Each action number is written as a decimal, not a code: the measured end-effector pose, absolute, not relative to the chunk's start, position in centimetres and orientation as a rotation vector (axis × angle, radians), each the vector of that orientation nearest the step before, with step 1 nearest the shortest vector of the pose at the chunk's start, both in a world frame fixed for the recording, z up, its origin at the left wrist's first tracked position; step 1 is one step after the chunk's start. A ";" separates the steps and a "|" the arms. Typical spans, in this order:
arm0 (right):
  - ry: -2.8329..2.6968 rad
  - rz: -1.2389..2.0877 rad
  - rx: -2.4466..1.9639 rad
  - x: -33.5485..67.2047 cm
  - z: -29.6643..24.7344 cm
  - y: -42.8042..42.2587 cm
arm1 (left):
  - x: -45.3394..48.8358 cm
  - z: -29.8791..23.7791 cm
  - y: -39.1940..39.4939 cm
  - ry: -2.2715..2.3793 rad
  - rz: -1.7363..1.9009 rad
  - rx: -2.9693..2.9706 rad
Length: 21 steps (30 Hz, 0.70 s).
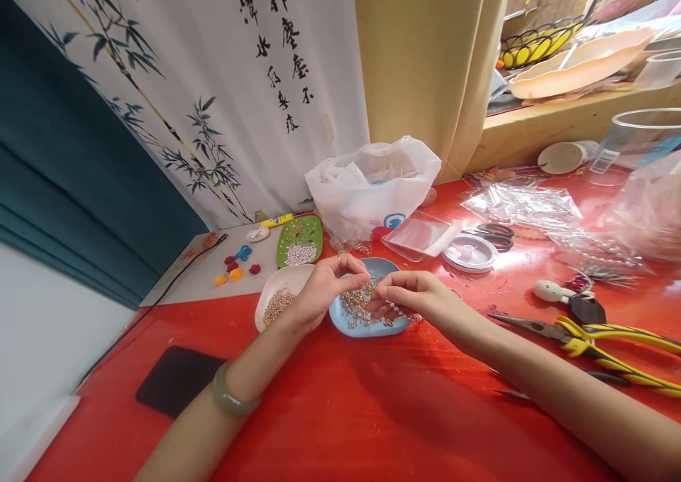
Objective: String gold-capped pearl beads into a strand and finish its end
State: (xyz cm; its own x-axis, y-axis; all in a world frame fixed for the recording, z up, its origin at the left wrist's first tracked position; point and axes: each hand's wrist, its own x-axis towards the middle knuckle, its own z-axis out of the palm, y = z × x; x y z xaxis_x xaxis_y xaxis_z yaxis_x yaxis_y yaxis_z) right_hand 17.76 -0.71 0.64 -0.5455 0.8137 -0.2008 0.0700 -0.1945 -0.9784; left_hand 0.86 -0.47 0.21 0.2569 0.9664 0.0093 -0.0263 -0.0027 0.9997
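Observation:
My left hand (pixel 330 283) hovers at the far left part of a blue dish (pixel 367 331), thumb and forefinger pinched together; whatever is between them is too small to make out. Facing it, my right hand (pixel 418 292) is closed over the dish's right side, with a strand of small shiny beads (pixel 403 312) showing under its fingers. Loose gold-coloured beads or findings (pixel 355 303) lie in the blue dish. Just left stands a cream dish (pixel 262 304) with small gold beads (pixel 279 304), partly hidden by my left wrist.
Behind are a green tray (pixel 315 230) with pearly beads and a white plastic bag (pixel 345 198). Yellow-handled pliers (pixel 574 336), black scissors (pixel 494 235) and a round lid (pixel 470 253) lie to the right. A black phone-like slab (pixel 173 381) is near my left forearm.

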 end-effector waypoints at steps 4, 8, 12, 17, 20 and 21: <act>-1.721 1.653 -1.051 18.5 0.8 0.0 | 0.7 0.6 -0.5 1.049 1.032 1.417; -1.810 1.598 -1.013 19.2 1.0 0.6 | 0.5 1.0 -0.5 1.090 1.011 1.496; -1.757 1.617 -1.058 19.4 1.1 1.1 | 0.1 1.4 -0.2 1.177 1.031 1.591; -1.658 1.540 -1.144 19.5 1.4 1.2 | -0.8 1.3 0.5 1.223 1.058 1.653; -1.606 1.465 -1.183 19.6 1.7 1.2 | -1.2 1.0 1.0 1.248 1.052 1.670; -1.590 1.449 -1.184 19.7 1.7 1.2 | -1.3 0.8 1.2 1.264 1.042 1.677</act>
State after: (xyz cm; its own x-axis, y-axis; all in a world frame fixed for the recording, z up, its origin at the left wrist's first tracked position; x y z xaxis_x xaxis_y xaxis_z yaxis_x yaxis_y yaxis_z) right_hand 19.67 1.15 1.73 -0.3616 0.9275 -0.0942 0.1799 -0.0297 -0.9832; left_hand -1.28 1.15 0.84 0.1711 0.9731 0.1543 0.3373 -0.2050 0.9188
